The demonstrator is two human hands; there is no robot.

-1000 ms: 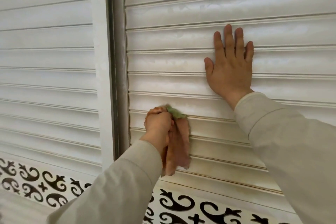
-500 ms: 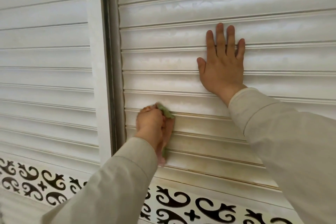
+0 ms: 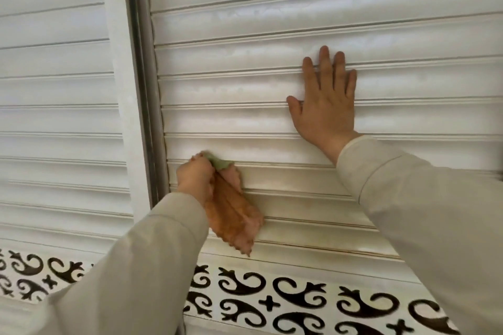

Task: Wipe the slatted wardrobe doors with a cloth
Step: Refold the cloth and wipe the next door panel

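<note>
I'm holding the cloth (image 3: pixel 231 215) bunched up in my left hand (image 3: pixel 194 178), grip clamped on its top end, pressing it against the right wardrobe door (image 3: pixel 245 84). The landmark here is the dark vertical seam (image 3: pixel 144 76) between the two doors: the cloth is sitting just right of it, low down on the slats, with the loose pinkish-orange part hanging down below my fist and a bit of green poking out on top.

My right hand (image 3: pixel 325 106) is lying flat on the same door, further right of the seam and higher up, fingers straight and nothing in it, just palm on the slats.

The slats are glossy white and horizontal, and the ones near the cloth are looking a bit yellowish along the edges. The left wardrobe door (image 3: pixel 54 90), on the other side of the seam, is showing the same white slats. Under both slatted sections, a decorative band (image 3: pixel 299 299) of dark curly cut-out patterns on white is running across the bottom. Both my sleeves (image 3: pixel 424 212) are beige.
</note>
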